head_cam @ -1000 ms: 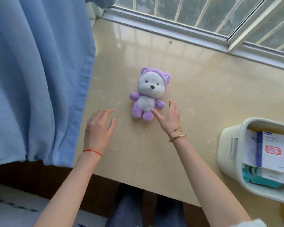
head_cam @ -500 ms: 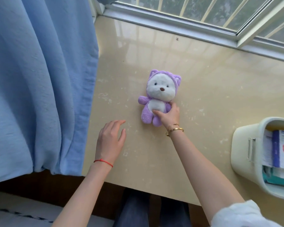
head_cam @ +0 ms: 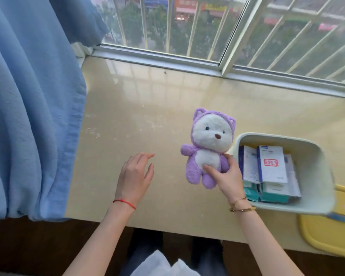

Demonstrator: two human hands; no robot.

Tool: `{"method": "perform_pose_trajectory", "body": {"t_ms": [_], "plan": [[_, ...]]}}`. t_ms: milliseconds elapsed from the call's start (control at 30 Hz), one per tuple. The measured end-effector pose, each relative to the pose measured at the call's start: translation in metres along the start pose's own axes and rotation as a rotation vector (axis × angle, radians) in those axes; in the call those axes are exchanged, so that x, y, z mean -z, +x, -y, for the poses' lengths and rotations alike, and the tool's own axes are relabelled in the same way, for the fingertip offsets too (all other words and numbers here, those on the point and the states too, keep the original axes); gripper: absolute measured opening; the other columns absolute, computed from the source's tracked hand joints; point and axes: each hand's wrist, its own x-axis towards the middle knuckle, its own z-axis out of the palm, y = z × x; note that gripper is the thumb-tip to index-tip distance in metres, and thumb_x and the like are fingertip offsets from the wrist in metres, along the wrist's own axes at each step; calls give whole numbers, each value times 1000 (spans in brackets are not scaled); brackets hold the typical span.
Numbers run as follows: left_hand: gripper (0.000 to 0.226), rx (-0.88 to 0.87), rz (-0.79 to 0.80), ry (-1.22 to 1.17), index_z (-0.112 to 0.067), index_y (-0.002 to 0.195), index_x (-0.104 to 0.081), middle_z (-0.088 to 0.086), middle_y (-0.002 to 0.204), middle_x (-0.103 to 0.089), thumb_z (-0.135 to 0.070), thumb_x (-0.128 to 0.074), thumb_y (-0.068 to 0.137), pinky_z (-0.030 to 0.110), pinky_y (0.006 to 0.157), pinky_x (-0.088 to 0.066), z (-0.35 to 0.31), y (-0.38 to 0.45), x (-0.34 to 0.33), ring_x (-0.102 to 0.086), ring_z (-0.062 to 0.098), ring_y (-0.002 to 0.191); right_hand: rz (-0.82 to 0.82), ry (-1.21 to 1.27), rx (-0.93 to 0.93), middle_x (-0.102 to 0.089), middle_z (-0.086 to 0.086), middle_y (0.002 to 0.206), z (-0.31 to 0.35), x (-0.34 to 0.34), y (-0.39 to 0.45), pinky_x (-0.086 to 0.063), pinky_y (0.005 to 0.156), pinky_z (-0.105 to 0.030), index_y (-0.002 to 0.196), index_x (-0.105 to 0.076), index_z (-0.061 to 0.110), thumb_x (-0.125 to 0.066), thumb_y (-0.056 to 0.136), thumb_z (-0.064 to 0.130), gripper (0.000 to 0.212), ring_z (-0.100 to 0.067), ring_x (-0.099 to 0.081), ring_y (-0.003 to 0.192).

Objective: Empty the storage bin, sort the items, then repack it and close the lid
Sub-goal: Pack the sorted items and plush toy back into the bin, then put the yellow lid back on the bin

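Head view, right hand (head_cam: 226,177) fingers pinching fuzzy purple plush bear (head_cam: 206,148), left hand (head_cam: 134,176) fingers spread, glossy rounded bin (head_cam: 315,154).

The right hand (head_cam: 226,177) grips the purple plush bear (head_cam: 206,148) by its belly, upright, just beside the pale storage bin (head_cam: 315,176) holding paper boxes (head_cam: 271,164); the left hand (head_cam: 134,176) hovers open over the beige counter (head_cam: 147,108), the yellow lid (head_cam: 331,236) lying beneath the bin
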Motion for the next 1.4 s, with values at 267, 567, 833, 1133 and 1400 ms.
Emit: {"method": "perform_pose_trajectory", "body": {"t_ms": [267, 567, 833, 1133, 1400], "plan": [[29, -31, 12, -91, -20, 116, -61, -4, 109, -64, -16, -60, 88, 36, 82, -53, -165, -47, -78, -62, 16, 98, -47, -151, -13, -62, 1, 110, -66, 197, -20, -52, 89, -38, 110, -53, 31, -79, 52, 58, 69, -14, -62, 98], [29, -15, 32, -112, -18, 114, -62, -1, 108, -65, -13, -62, 86, 33, 85, -52, -273, -76, -161, -61, 17, 97, -62, -324, -43, -57, -11, 108, -134, 313, 20, -44, 83, -31, 113, -56, 13, -84, 65, 36, 59, -25, -56, 96], [29, -27, 71, -103, -15, 116, -62, 1, 109, -65, -12, -60, 87, 33, 86, -53, -295, -76, -187, -60, 17, 101, 41, -512, -39, -48, -20, 108, -156, 301, 62, -40, 87, -31, 110, -55, 0, -77, 75, 25, 48, -34, -52, 99], [28, -123, 135, -79, -15, 114, -63, -1, 109, -65, -12, -61, 86, 33, 89, -51, -302, -67, -193, -61, 16, 101, 107, -632, -13, -40, -19, 125, -157, 295, 54, -43, 96, -40, 130, -43, 1, -66, 84, 26, 57, -37, -53, 107], [26, -276, 162, -64, -13, 110, -63, 1, 103, -66, -10, -63, 84, 37, 83, -52, -328, -59, -200, -62, 21, 94, -217, -589, 206, -53, -8, 121, -167, 335, -1, -45, 93, -31, 125, -52, 10, -59, 89, 28, 41, -23, -50, 109]]}}
